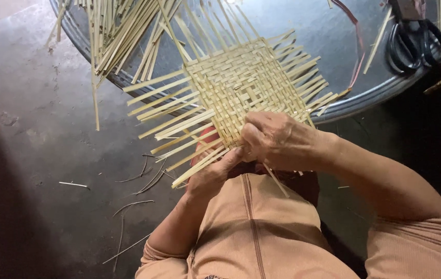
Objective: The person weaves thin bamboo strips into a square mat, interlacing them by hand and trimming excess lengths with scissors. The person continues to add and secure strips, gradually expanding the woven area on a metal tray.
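A square woven mat of pale bamboo strips (241,85), with loose strip ends sticking out on all sides, rests against the rim of a round metal tray (344,103). My right hand (277,140) grips the mat's near edge from above, fingers curled over the weave. My left hand (212,173) is just below and left of it, pinching the strip ends at the near corner. Both hands touch the mat close together, in front of my peach-coloured top.
A bundle of loose bamboo strips (122,31) lies on the tray at the upper left. Black-handled scissors (416,44) sit on the tray at the upper right. Thin bamboo shavings (143,175) are scattered on the dark concrete floor to the left.
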